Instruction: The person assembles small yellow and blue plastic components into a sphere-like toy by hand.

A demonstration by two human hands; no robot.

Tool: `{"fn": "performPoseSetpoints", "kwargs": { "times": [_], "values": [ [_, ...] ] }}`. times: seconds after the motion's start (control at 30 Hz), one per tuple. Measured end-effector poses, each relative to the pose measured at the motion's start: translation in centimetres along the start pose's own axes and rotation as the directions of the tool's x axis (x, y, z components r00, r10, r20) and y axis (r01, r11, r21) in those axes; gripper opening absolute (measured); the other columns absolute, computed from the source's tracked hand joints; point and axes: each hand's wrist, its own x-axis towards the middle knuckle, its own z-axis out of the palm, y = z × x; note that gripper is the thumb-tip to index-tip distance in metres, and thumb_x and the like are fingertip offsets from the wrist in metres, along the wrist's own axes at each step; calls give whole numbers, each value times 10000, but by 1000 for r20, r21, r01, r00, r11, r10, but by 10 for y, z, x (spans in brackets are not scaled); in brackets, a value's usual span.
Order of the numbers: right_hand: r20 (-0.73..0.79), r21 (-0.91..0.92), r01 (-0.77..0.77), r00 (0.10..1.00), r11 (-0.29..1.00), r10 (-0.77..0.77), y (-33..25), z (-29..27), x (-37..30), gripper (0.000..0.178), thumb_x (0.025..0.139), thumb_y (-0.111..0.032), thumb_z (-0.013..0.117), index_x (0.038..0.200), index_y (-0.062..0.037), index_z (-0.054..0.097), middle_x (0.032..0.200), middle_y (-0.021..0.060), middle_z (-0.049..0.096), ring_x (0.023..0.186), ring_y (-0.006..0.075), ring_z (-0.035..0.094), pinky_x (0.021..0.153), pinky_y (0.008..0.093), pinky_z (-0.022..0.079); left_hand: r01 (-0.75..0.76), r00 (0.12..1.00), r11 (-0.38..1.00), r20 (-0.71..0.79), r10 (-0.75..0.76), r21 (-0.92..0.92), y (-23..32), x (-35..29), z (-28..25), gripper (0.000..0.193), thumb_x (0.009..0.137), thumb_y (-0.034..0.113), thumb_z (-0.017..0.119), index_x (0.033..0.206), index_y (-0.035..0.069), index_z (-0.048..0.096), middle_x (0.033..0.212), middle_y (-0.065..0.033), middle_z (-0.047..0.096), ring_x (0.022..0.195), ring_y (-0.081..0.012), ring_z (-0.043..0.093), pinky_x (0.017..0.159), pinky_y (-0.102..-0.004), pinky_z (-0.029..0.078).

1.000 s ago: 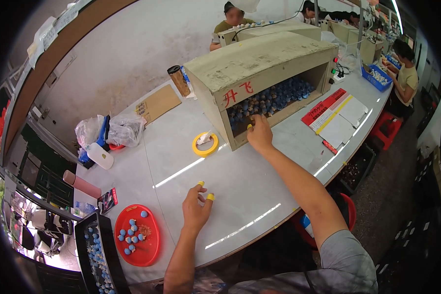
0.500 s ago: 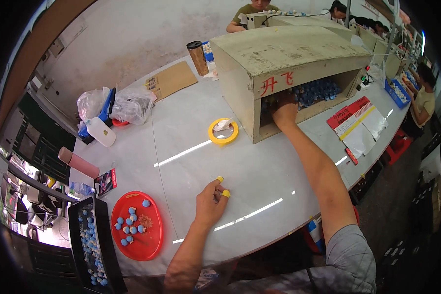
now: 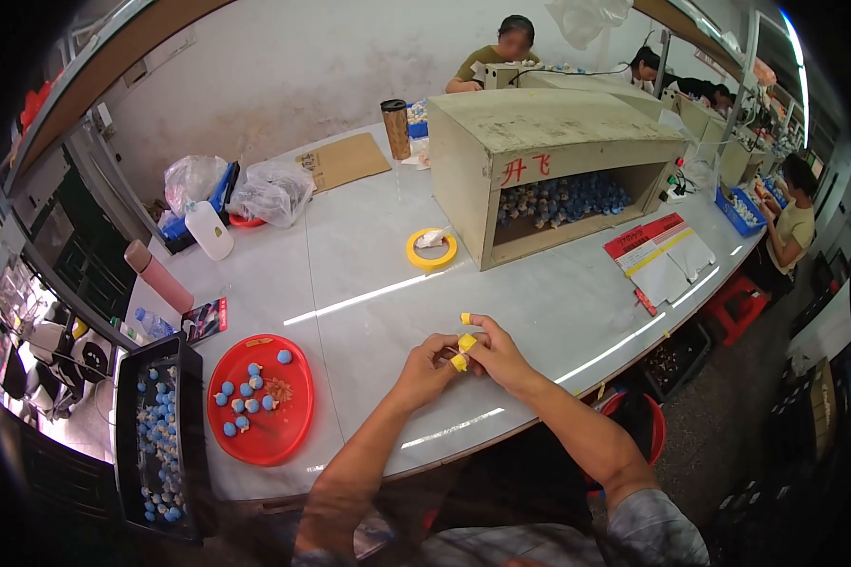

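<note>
On the white desk (image 3: 369, 265), a cardboard box (image 3: 548, 161) holds blue pieces. Nearer, over the desk's front, the left hand (image 3: 428, 367) and right hand (image 3: 494, 352) meet, taped fingers (image 3: 462, 343) pinched shut on a tiny part (image 3: 456, 352). It looks light, small and easily dropped; fingertip grip at its edges suits.

Both forearms are bare from wrist to above the elbow. The left hand (image 3: 425, 364) and the right hand (image 3: 497, 352) wear yellow wraps, like tape or finger cots, on several fingertips (image 3: 460, 342). A short grey sleeve with a mottled weave covers the right upper arm and shoulder. No rings or watch show.
</note>
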Motion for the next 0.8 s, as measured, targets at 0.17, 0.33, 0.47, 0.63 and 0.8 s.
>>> {"fn": "performPoseSetpoints", "kwargs": {
  "times": [0.17, 0.33, 0.47, 0.63, 0.8],
  "values": [
    [-58, -33, 3, 998, 999, -5, 0, 3, -10, 448, 949, -138, 546, 1348, -20, 381, 798, 25, 550, 647, 94, 509, 593, 221, 428, 34, 999, 999, -35, -34, -9, -2, -2, 3, 375, 910, 95, 648, 1226, -53, 513, 1062, -79, 641, 964, -127, 617, 834, -245, 490],
    [-381, -359, 264, 834, 895, -398, 14, -38, -51, 438, 895, -58, 581, 1299, 4, 427, 909, 42, 567, 756, 111, 550, 684, 232, 451, 260, 959, 936, -49, -278, -236, 12, -1, 5, 332, 915, 106, 620, 1206, -27, 530, 1039, -100, 653, 927, -151, 651, 766, -232, 515],
    [-603, -769, -57, 395, 637, -693, 19, -102, -101, 550, 799, -45, 654, 1294, 7, 420, 1154, 125, 497, 1094, 234, 492, 926, 343, 397, 317, 923, 883, -99, -371, -345, 19, -4, -2, 254, 919, 94, 542, 1145, -19, 560, 1008, -122, 655, 883, -171, 661, 757, -242, 543],
    [-673, -720, -460, 282, 519, -684, 17, -175, -98, 563, 786, -211, 713, 1236, 7, 453, 1252, 180, 483, 1272, 376, 375, 1075, 480, 259, 403, 898, 837, -19, -440, -370, 20, -5, -4, 264, 890, 52, 578, 1137, -40, 554, 1008, -140, 664, 861, -194, 680, 737, -249, 567],
    [-552, -828, -418, 498, 373, -668, 19, -205, -76, 391, 815, -213, 704, 1091, 17, 548, 1199, 221, 544, 1253, 395, 407, 1059, 487, 289, 430, 894, 842, 22, -448, -326, 22, -3, -5, 293, 892, 39, 574, 1167, -51, 530, 1046, -152, 665, 874, -206, 684, 742, -252, 576]
  ]
}}
